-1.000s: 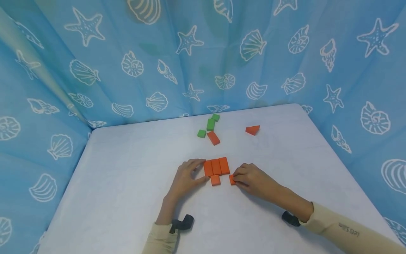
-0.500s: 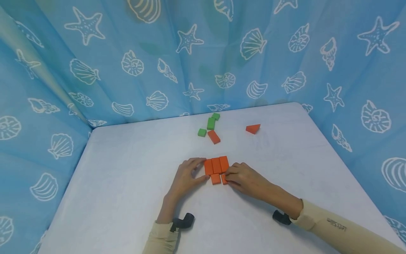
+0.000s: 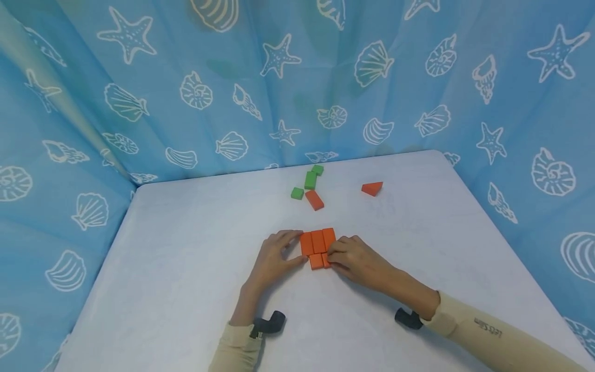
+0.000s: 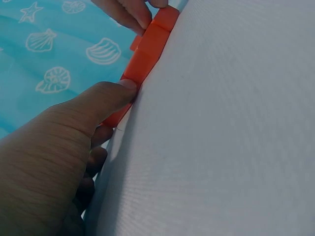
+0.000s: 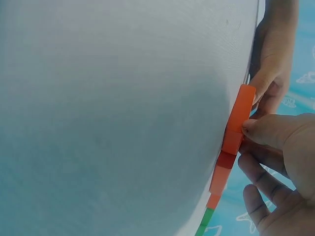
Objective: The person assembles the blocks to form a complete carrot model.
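Midway between the side edges of the table (image 3: 186, 248), right hand (image 3: 360, 262) pinches a small orange block (image 3: 326, 260) beside its square neighbour (image 3: 316, 261), probably best slid flat and gently with left hand (image 3: 270, 261), clasping the leftmost long block (image 3: 307, 244), as brace; long block points toward far edge, small one's axis hidden.

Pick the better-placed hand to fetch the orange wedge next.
Likely right: the right hand is nearer the wedge, though pinching a small block; the left hand, farther off, holds the leftmost block.
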Tool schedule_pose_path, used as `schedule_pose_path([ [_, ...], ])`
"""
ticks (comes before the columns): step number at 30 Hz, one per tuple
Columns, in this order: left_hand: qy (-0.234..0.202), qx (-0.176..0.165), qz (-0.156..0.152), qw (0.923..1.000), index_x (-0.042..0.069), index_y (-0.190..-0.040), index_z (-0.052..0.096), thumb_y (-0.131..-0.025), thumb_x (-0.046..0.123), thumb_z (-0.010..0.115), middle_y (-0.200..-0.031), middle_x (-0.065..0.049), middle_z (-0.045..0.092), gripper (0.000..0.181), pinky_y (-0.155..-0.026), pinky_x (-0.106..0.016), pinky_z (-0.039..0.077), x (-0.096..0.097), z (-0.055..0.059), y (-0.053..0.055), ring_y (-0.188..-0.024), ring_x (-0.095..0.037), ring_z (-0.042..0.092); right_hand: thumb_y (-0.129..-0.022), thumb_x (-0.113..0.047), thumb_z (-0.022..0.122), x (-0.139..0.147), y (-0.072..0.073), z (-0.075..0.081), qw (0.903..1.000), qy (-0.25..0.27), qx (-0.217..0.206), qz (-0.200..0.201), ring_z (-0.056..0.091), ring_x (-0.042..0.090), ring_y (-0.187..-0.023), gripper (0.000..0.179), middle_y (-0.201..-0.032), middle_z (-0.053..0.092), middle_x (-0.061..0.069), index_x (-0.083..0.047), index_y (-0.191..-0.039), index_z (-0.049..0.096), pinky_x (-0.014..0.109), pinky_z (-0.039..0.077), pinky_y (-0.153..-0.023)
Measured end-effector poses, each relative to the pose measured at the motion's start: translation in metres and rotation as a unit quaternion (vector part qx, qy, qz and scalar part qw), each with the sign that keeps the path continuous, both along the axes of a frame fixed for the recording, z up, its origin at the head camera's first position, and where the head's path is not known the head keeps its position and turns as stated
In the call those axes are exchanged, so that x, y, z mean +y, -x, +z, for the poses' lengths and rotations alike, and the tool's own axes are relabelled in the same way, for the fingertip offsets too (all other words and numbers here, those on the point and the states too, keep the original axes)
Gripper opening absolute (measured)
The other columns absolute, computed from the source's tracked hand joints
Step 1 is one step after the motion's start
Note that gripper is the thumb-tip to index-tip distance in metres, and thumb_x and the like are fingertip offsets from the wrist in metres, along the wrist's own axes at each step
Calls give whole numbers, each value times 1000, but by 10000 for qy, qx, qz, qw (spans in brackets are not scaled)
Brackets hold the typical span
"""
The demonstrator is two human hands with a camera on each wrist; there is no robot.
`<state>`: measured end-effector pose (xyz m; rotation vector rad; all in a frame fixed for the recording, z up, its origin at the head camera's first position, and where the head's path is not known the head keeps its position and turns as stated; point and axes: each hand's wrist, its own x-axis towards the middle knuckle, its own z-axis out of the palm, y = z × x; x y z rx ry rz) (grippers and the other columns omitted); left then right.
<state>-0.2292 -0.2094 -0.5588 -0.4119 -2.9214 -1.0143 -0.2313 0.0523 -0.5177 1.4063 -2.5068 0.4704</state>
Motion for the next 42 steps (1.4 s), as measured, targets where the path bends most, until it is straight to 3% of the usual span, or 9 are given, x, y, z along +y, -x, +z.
schedule_pose_path([
  [6, -20, -7, 31, 10000, 33, -143, 54, -87, 50, 73, -144, 6, 52, 62, -108, -47, 38, 2, -1, 2, -129, -19, 47, -83, -17, 83, 1, 3, 2, 9999, -40, 15, -118, 59, 16, -101, 21, -103, 68, -3, -12, -102, 78, 34, 48, -84],
  [13, -60, -64, 88, 9999, 33, -142, 55, -86, 50, 75, -143, 6, 52, 62, -106, -47, 40, 2, 0, -2, -127, -18, 47, -88, -23, 78, -5, 17, 13, 9957, -78, -556, -741, 59, 19, -108, 26, -112, 69, 0, -11, -110, 76, 40, 49, -92],
  [17, -40, -6, 31, 10000, 33, -143, 54, -87, 51, 73, -143, 5, 53, 62, -104, -48, 42, 3, 0, -2, -125, -18, 49, -90, -24, 75, -14, 39, 24, 9879, -128, -840, -1298, 58, 22, -113, 26, -116, 69, 3, -12, -113, 75, 45, 47, -97],
  [22, 33, 40, 56, 10000, 31, -142, 55, -86, 49, 74, -142, 3, 54, 62, -103, -48, 43, 2, 0, -2, -121, -19, 51, -93, -26, 72, -28, 78, 29, 9788, -161, -919, -1826, 57, 28, -114, 31, -121, 67, 8, -10, -119, 72, 49, 46, -98],
  [26, 86, 42, 74, 9999, 32, -142, 55, -87, 48, 74, -142, 4, 54, 61, -104, -47, 42, 3, -2, -1, -121, -17, 51, -94, -29, 71, -40, 106, 28, 9725, -451, -826, -2130, 58, 30, -110, 36, -120, 66, 10, -8, -123, 69, 48, 47, -95],
  [30, 24, 74, 47, 10000, 32, -142, 55, -87, 48, 74, -142, 5, 54, 61, -104, -47, 42, 2, -2, -2, -120, -17, 52, -94, -33, 71, -52, 123, 22, 9665, -900, -774, -2274, 58, 29, -102, 38, -113, 66, 10, -7, -121, 69, 45, 48, -90],
  [36, 45, 128, -13, 9999, 31, -143, 54, -88, 49, 74, -142, 5, 54, 61, -103, -46, 43, 0, 1, -2, -117, -16, 52, -93, -31, 72, -61, 130, 16, 9646, -1157, -587, -2296, 57, 26, -92, 28, -100, 66, 8, -8, -109, 73, 42, 47, -84],
  [42, 25, 85, 52, 9999, 32, -142, 55, -87, 45, 75, -142, 5, 54, 60, -101, -44, 44, 3, 2, -3, -117, -16, 51, -93, -22, 72, -44, 123, 16, 9668, -998, -781, -2221, 57, 27, -98, 22, -103, 67, 8, -8, -110, 75, 43, 46, -88],
])
